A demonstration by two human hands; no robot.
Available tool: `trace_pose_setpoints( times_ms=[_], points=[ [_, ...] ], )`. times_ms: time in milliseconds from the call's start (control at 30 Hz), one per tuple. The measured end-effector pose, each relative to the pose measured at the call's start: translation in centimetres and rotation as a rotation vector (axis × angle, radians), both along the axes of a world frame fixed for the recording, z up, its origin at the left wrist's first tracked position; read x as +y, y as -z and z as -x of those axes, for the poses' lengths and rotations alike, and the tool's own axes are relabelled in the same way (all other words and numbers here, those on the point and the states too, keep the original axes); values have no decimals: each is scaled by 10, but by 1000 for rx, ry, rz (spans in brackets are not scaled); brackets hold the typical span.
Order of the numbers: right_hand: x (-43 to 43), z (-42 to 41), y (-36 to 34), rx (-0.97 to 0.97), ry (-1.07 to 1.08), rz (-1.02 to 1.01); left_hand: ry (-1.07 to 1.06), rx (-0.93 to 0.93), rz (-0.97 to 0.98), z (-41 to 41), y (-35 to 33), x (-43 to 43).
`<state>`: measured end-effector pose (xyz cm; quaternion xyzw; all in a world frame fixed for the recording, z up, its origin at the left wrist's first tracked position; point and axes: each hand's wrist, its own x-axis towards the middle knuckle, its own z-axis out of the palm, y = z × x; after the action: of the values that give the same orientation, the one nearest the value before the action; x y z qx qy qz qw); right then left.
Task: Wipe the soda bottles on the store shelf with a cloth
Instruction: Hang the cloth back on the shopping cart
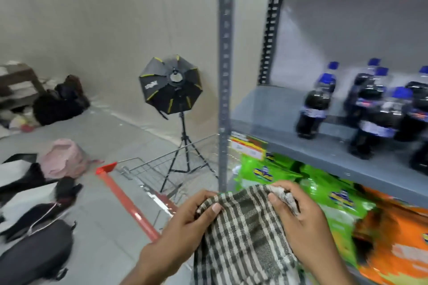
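Observation:
A checked dark-green and cream cloth [240,236] hangs in front of me, low in the view. My left hand [185,222] grips its upper left edge and my right hand [305,217] grips its upper right corner. Several dark soda bottles [315,104] with blue caps and blue labels stand upright on the grey shelf board [278,122] at the right, well above and beyond both hands. The picture is blurred.
A grey slotted shelf post [224,76] rises beside my hands. Green snack bags [278,173] and orange snack bags [393,238] fill the lower shelf. A wire cart with a red handle [125,196] stands at my left. A softbox on a tripod [172,90] and bags lie on the floor.

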<state>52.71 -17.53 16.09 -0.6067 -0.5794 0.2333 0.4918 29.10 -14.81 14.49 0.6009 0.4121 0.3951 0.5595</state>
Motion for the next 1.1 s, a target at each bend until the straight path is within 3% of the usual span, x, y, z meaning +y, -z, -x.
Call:
trace_pose_setpoints(
  times_ms=[200, 367, 533, 733, 1100],
  points=[
    [115, 130, 64, 127, -329, 359, -377, -40, 212, 136, 70, 42],
    [195, 223, 104, 187, -461, 604, -613, 66, 297, 213, 128, 90],
    [240, 281, 145, -102, -447, 575, -757, 138, 380, 248, 176, 125],
    [253, 319, 196, -306, -414, 589, -792, 242, 500, 263, 209, 134],
    [247, 321, 210, -353, -377, 568, -709, 335, 475, 275, 215, 140]
  ],
)
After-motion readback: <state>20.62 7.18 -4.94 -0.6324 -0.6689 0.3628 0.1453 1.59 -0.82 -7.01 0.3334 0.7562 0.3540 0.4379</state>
